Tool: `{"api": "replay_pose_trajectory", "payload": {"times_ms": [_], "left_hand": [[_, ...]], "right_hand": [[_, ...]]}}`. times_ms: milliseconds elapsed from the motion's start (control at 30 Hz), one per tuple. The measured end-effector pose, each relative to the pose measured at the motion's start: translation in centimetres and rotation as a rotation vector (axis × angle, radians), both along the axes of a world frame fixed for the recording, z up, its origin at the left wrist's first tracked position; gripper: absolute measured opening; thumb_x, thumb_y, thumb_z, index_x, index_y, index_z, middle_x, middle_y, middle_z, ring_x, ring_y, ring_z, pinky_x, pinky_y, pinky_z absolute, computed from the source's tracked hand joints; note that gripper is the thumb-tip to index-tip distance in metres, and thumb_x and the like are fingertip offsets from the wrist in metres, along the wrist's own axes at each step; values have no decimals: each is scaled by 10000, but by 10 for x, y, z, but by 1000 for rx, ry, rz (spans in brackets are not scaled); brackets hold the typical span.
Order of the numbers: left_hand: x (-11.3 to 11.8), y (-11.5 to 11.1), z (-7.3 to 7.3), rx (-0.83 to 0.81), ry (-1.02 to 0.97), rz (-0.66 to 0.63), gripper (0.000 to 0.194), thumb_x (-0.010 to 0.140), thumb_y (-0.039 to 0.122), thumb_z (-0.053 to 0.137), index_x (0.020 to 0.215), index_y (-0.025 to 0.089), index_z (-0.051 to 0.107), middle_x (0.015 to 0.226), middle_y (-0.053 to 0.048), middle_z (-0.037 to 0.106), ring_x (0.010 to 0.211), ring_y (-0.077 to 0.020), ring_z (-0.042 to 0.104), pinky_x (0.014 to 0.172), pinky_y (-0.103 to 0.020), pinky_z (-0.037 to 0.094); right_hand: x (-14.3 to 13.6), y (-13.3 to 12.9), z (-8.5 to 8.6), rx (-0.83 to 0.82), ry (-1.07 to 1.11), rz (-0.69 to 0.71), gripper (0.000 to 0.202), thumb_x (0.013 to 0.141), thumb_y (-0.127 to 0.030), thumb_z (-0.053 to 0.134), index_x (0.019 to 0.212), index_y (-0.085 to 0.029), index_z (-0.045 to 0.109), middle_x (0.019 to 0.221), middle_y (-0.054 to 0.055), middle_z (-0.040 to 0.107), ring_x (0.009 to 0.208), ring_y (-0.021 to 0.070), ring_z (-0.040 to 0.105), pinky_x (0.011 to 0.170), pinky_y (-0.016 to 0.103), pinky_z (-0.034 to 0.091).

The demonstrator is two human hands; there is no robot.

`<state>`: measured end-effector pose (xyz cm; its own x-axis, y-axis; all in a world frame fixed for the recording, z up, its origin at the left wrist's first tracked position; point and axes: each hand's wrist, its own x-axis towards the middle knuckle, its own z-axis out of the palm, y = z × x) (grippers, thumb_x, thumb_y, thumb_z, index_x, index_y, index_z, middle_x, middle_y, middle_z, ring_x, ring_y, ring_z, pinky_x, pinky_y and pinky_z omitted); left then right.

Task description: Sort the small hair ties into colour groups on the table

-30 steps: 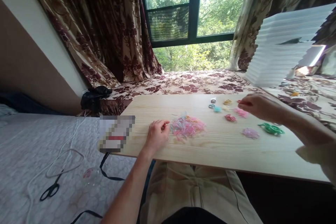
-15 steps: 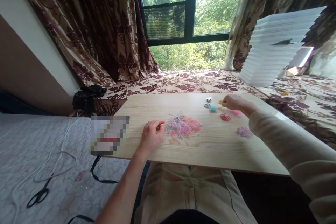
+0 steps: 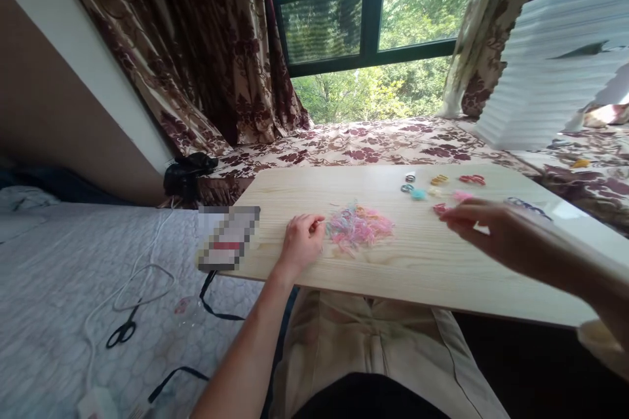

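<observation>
A loose heap of thin pastel bits (image 3: 361, 228), like small elastic bands, lies mid-table in pink, blue, purple and orange. At its left edge rests my left hand (image 3: 303, 239), fingers curled in; whatever may be between them is too small to make out. My right hand (image 3: 474, 226) is over the right side of the table, smeared by motion, its fingertips near a small red-pink pile (image 3: 440, 209). Around it lie a turquoise pile (image 3: 417, 194), a pale pink pile (image 3: 462, 196), and ring-shaped groups in yellow (image 3: 439, 180) and red (image 3: 472, 179).
Dark rings (image 3: 410, 178) and teal rings (image 3: 407, 188) lie at the table's back. Dark blue rings (image 3: 528, 208) are behind my right hand. A blurred-out flat object (image 3: 228, 239) occupies the left end. Black scissors (image 3: 121, 334) and a white cable (image 3: 142, 272) lie on the bed.
My right hand has moved from the yellow group back toward me, near the red-pink pile, uncovering the red rings. My left hand stays by the heap. The camera view has shifted.
</observation>
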<state>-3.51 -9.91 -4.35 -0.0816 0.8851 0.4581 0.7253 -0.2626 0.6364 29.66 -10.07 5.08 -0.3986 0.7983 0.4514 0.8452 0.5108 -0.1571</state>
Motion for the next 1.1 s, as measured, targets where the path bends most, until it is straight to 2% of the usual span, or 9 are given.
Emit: {"api": "replay_pose_trajectory", "payload": {"times_ms": [67, 133, 233, 300, 467, 633, 933, 1100], "left_hand": [[0, 0, 1, -1, 2, 3, 171, 857, 147, 567, 917, 178, 724, 865, -45, 722, 887, -185, 642, 877, -332, 503], [1, -1, 1, -1, 4, 5, 168, 855, 143, 570, 912, 178, 724, 859, -43, 721, 882, -182, 643, 876, -328, 504], [1, -1, 1, -3, 8, 5, 168, 851, 141, 574, 915, 178, 725, 864, -43, 722, 880, -182, 645, 876, -326, 507], [0, -1, 1, -8, 8, 4, 171, 854, 147, 573, 923, 178, 726, 875, -46, 724, 885, -183, 647, 881, -326, 510], [0, -1, 0, -18, -6, 11, 179, 861, 159, 569, 938, 191, 727, 887, -45, 723, 935, -188, 652, 900, -324, 516], [0, -2, 1, -15, -11, 10, 175, 855, 153, 576, 931, 188, 730, 888, -45, 724, 935, -189, 652, 913, -331, 514], [1, -2, 2, -13, -13, 5, 169, 854, 158, 584, 936, 180, 731, 893, -52, 726, 937, -195, 649, 909, -335, 512], [0, -2, 1, -21, -15, 4, 168, 854, 161, 585, 935, 190, 730, 897, -46, 726, 935, -189, 651, 909, -329, 514]], "right_hand": [[-21, -25, -19, -77, 50, 91, 253, 909, -273, 505, 872, -215, 749, 873, 86, 753, 730, 198, 701, 639, 300, 511], [-40, -37, -39, -123, 131, 144, 275, 927, -282, 468, 894, -212, 732, 898, 83, 740, 718, 184, 694, 625, 293, 521], [-61, -37, -62, -111, 203, 167, 283, 931, -251, 446, 945, -214, 726, 924, 79, 722, 772, 178, 688, 668, 285, 528], [-69, -32, -70, -89, 193, 168, 292, 927, -222, 442, 970, -219, 731, 932, 80, 713, 806, 183, 682, 685, 287, 526], [-76, -24, -77, -17, 128, 144, 331, 911, -165, 430, 997, -233, 743, 920, 78, 702, 811, 194, 659, 691, 313, 516], [-78, -24, -80, 47, 98, 127, 303, 918, -182, 445, 971, -223, 741, 876, 79, 691, 790, 201, 640, 682, 321, 503], [-78, -28, -79, 65, 97, 101, 286, 934, -213, 434, 915, -199, 719, 876, 80, 687, 791, 196, 632, 685, 314, 493], [-78, -28, -79, 62, 74, 114, 320, 893, -168, 446, 1026, -228, 731, 916, 80, 689, 829, 201, 632, 724, 333, 511]]}}
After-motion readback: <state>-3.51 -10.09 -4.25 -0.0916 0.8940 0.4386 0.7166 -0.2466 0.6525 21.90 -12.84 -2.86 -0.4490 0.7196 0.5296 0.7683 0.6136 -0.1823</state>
